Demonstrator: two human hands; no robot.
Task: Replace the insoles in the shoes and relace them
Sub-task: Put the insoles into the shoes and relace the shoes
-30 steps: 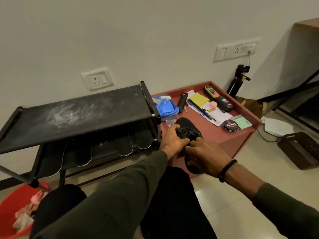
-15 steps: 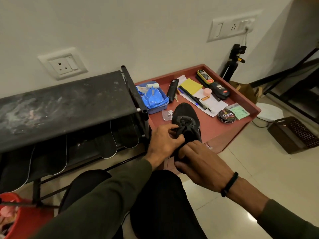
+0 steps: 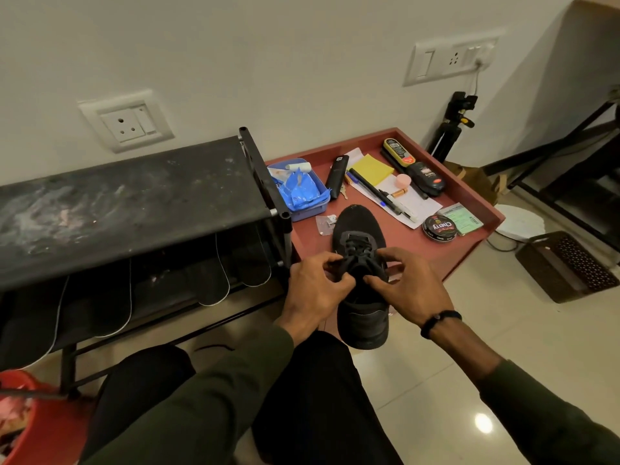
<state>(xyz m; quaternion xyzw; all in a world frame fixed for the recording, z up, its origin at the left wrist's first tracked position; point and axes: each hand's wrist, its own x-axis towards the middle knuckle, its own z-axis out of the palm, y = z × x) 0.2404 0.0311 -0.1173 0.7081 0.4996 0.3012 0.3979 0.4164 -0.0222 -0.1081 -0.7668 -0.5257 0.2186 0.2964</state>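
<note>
A black shoe (image 3: 360,229) lies toe-away on the front edge of a red low table (image 3: 483,209), its heel hanging over the edge. My left hand (image 3: 315,290) pinches the black lace (image 3: 357,255) on the shoe's left side. On the right side, my right hand (image 3: 407,283) pinches the lace by the eyelets. Several dark insoles (image 3: 214,280) with pale edges hang from the lower tier of a black shoe rack (image 3: 127,203) on the left.
On the red table lie a blue tray (image 3: 298,189), a yellow pad (image 3: 370,167), pens, shoe polish tin (image 3: 439,228) and polish bottles. A red bucket (image 3: 20,427) stands at lower left, a dark basket (image 3: 567,266) on the tiled floor at right. My knees are below.
The view swung left and down. Both hands moved up from the shoe's opening to the laces, each now pinching one side; the shoe stays on the table edge.
</note>
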